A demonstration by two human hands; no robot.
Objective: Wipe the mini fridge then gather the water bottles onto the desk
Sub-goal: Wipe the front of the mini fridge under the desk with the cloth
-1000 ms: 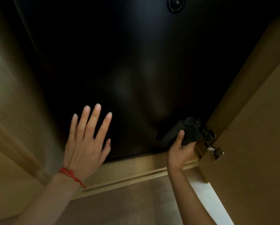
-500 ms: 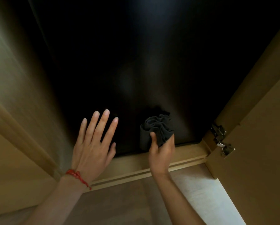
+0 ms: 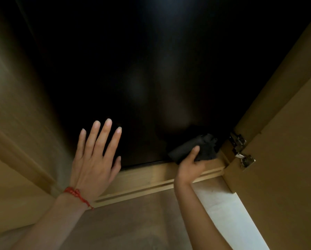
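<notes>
Right hand (image 3: 191,164) pinches bunched dark cloth (image 3: 196,150) against mini fridge (image 3: 151,78) door's bottom corner beside hinge (image 3: 240,150), likely to wipe the edge; left hand (image 3: 95,159) lies flat, fingers spread, bracing the door; no water bottles in view

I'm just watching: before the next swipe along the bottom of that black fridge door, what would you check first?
1. Cloth gripped firmly by the right hand: ok.
2. Cloth touching the fridge door: ok, at its lower right corner.
3. Left hand flat, steadying the door: ok.
4. Cloth clear of the metal hinge: not ok, very close.
5. Door already clean: cannot tell, too dark.
6. Water bottles within reach: cannot tell, none in view.
</notes>
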